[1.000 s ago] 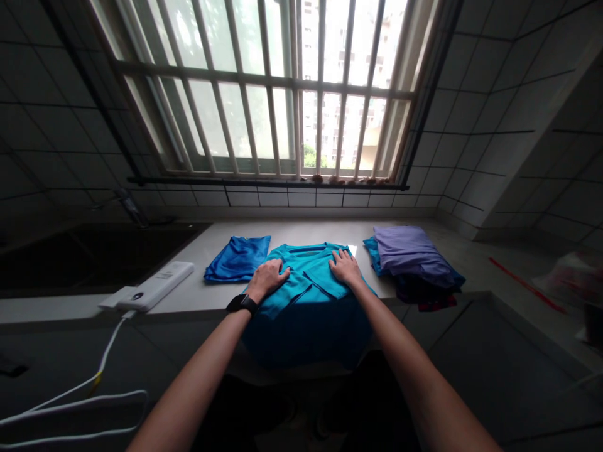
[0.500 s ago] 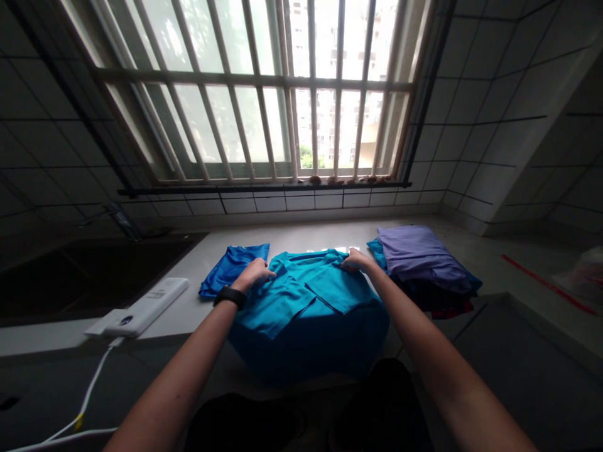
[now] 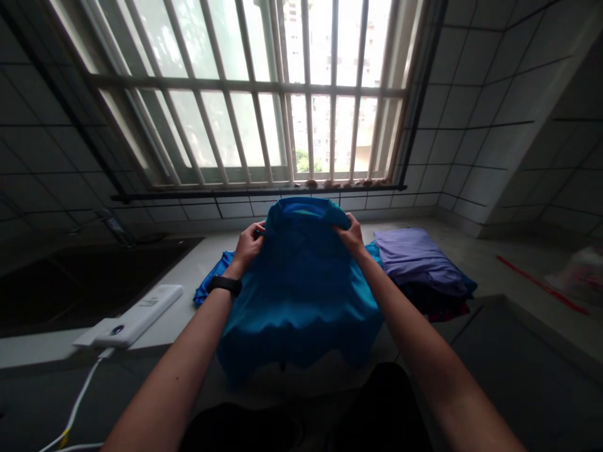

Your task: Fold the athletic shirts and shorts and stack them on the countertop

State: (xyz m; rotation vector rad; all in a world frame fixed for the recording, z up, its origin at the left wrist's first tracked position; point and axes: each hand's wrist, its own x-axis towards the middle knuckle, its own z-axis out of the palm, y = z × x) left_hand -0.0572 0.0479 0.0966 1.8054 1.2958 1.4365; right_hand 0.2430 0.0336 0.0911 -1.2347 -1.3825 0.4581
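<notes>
A teal-blue T-shirt (image 3: 301, 282) is held up by its shoulders, neckline at the top. Its lower part drapes over the counter's front edge. My left hand (image 3: 249, 245) pinches the left shoulder, a black band around that wrist. On the other shoulder, my right hand (image 3: 349, 233) is closed with the thumb over the cloth. Behind my left hand lies a folded bright blue garment (image 3: 207, 281), partly hidden by my arm and the shirt. Right of the shirt sits a stack of folded clothes (image 3: 417, 257), a lavender piece on top.
At the left are a dark sink (image 3: 94, 276) with a faucet (image 3: 115, 227) and a white power strip (image 3: 139, 314) whose cable hangs over the edge. A red strip (image 3: 541, 284) and a plastic bag (image 3: 577, 276) lie at the right. A barred window (image 3: 277, 88) stands behind the counter.
Both hands have lifted the T-shirt's shoulders upward off the counter. Its sleeves, folded inward on top before, no longer show, and the body now hangs as one raised sheet.
</notes>
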